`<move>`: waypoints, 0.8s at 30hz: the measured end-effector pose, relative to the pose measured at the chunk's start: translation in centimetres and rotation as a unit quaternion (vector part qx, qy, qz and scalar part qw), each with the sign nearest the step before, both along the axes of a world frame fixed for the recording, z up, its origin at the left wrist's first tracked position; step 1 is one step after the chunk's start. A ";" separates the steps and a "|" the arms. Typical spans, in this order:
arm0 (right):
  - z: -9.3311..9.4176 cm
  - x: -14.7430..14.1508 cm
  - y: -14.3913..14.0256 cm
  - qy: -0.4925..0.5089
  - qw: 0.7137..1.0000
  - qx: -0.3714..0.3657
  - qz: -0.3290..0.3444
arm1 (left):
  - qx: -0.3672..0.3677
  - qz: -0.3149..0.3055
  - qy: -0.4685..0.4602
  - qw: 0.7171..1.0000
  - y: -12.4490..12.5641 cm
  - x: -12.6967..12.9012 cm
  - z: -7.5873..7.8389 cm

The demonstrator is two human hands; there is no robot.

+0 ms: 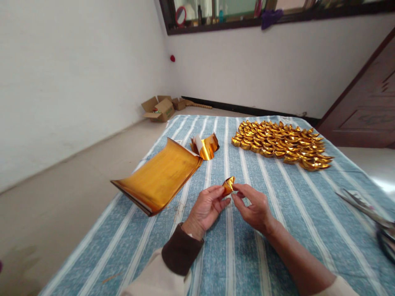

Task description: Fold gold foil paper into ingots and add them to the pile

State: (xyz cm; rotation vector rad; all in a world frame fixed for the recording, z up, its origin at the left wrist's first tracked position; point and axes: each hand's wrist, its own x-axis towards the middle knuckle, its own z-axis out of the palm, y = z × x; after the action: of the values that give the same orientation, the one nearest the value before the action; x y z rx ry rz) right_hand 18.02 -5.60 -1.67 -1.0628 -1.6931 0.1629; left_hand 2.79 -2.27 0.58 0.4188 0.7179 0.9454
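Both hands pinching: left hand (207,206) and right hand (251,209) gripping a half-folded gold foil paper (228,185); looking light, creasable, tear-prone; best held by its edges.

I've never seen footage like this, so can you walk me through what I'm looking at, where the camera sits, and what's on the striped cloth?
No machine here: a person wears one camera on the head, looking forward and down at their own two bare hands. The left hand and right hand pinch a small folded gold foil piece between their fingers. On the blue striped cloth lie a stack of gold sheets, a curled gold sheet behind it, and many finished gold folded pieces laid in rows. Scissors lie at the right edge. Cardboard boxes sit on the floor.
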 end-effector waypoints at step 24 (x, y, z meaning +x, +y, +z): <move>-0.1 -0.3 -0.1 -0.011 1.000 -0.026 0.011 | 0.006 -0.049 -0.018 0.999 0.2 -0.3 -0.4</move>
State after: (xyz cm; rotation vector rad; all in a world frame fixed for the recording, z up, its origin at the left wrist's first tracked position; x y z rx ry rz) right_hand 17.72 -5.75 -1.77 -1.0883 -1.7295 0.2120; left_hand 2.53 -2.11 0.14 0.4420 0.6531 0.8628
